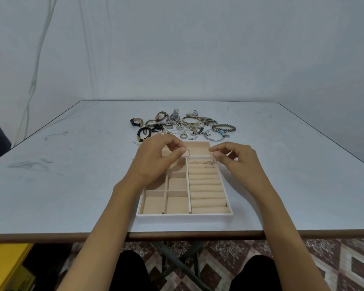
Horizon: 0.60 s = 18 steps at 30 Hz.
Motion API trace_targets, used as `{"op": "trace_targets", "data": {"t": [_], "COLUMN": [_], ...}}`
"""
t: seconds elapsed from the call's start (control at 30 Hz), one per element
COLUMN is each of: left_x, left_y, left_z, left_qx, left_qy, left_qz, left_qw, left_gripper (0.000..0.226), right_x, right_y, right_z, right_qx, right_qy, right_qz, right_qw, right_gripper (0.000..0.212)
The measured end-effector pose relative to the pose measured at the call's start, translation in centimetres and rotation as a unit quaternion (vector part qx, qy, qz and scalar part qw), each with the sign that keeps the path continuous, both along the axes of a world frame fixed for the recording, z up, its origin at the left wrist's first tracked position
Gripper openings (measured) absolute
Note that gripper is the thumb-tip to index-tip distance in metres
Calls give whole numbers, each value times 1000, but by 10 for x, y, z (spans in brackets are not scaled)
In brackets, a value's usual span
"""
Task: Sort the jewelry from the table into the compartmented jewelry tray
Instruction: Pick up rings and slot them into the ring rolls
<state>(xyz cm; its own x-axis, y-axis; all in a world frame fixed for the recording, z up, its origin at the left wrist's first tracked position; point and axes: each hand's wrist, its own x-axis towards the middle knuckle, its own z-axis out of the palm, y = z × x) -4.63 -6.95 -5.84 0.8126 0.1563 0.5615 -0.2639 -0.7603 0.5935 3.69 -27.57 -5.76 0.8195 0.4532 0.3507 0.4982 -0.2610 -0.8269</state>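
A beige compartmented jewelry tray (185,215) lies near the table's front edge, with square cells on its left and ring rolls on its right. Two thin rings (208,164) sit in the top rolls. My left hand (156,158) hovers over the tray's upper left and pinches a thin silver ring (186,153) between thumb and fingers. Over the tray's upper right corner my right hand (235,158) has its fingertips pinched together; whether anything small is between them I cannot tell. Behind the tray lies a pile of jewelry (187,124).
The pile holds several watches (174,117), a gold bangle (190,120), a beaded bracelet (224,128), black cord bracelets (145,132) and loose rings. The table (72,175) has a brown front edge. A wall stands behind it.
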Motion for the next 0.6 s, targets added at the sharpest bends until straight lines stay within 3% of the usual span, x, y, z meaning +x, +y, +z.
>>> {"op": "trace_targets", "data": {"t": [0.07, 0.27, 0.6], "left_x": [0, 0, 0], "left_y": [0, 0, 0], "left_z": [0, 0, 0], "left_qx": [2, 6, 2], "left_qy": [1, 4, 8], "left_qz": [0, 2, 1], "left_qw": [1000, 1000, 1000], "left_gripper": [7, 8, 6], "right_x": [0, 1, 3], "right_y": [-1, 1, 1], "right_z": [-1, -4, -7], "right_qx": [4, -17, -29], "right_qy": [15, 34, 21], "right_qz": [-4, -18, -35], "right_qw": [1000, 999, 999], "right_gripper": [8, 19, 18]}}
